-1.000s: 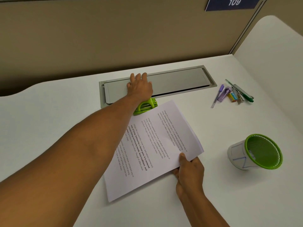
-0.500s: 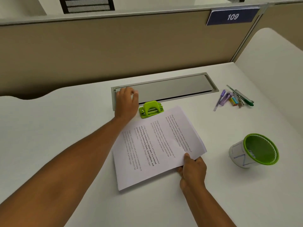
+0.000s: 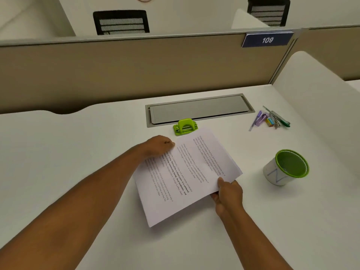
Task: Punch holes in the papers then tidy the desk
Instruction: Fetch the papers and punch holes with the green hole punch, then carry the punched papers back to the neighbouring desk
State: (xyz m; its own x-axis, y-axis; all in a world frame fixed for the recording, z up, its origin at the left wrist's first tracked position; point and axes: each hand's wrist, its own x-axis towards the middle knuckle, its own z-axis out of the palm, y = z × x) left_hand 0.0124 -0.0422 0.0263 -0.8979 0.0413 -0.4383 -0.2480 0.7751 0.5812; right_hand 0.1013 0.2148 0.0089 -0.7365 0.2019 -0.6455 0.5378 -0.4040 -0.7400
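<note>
**Mia:** What was the left hand (image 3: 158,146) doing?

**Ben:** It lay on the left edge of the papers (image 3: 187,174). Its fingers were curled in, and they seemed to be taking hold of that edge. How tight, one could not tell.

**Mia:** And where were the papers?

**Ben:** They lay in a slanted stack in the middle of the white surface (image 3: 68,162). The far corner of the stack was right at the green hole punch (image 3: 185,127), maybe just inside its mouth. One could not be sure.

**Mia:** Where was the punch?

**Ben:** It sat in front of the grey lid (image 3: 198,109) set into the surface. No hand was on it.

**Mia:** And the right hand (image 3: 228,193)?

**Ben:** It pinched the near right corner of the stack, thumb on top and the other fingers underneath.

**Mia:** So which step was it?

**Ben:** It looked like the punching part. Both hands were on the stack, so the person was likely lining it up or pulling it away from the punch.

**Mia:** What would the next move need?

**Ben:** The sheets had to stay even while they slid. If more holes were wanted, the edge had to go straight into the punch, and one hand had to press down on top.

**Mia:** What about tidying?

**Ben:** That was not done. The pens (image 3: 272,118) were loose at the far right, and the green cup (image 3: 286,167) leaned nearby, waiting for them.
</note>
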